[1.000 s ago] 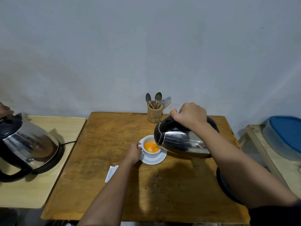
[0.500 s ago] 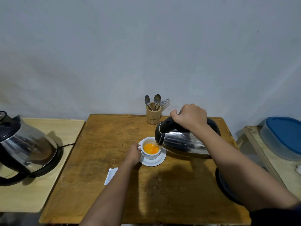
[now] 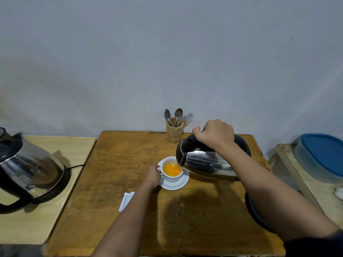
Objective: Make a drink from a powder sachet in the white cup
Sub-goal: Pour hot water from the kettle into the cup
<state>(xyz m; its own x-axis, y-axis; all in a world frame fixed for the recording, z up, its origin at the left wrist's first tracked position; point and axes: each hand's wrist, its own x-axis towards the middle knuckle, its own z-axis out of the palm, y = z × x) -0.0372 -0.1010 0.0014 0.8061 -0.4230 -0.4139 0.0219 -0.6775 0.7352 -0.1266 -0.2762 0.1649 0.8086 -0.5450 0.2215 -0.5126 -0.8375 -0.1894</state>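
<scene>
Here my right hand (image 3: 216,133) is wrapped tight round the handle of the tilted steel kettle (image 3: 206,160), spout just over the right rim of the white cup (image 3: 171,178) mid-table, which my left hand (image 3: 153,176) pinches by its handle, with bare wood open toward the near edge.

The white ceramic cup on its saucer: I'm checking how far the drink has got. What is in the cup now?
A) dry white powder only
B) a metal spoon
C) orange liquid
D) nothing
C: the white ceramic cup holds orange liquid, with the tilted steel kettle spout at its rim.
</scene>
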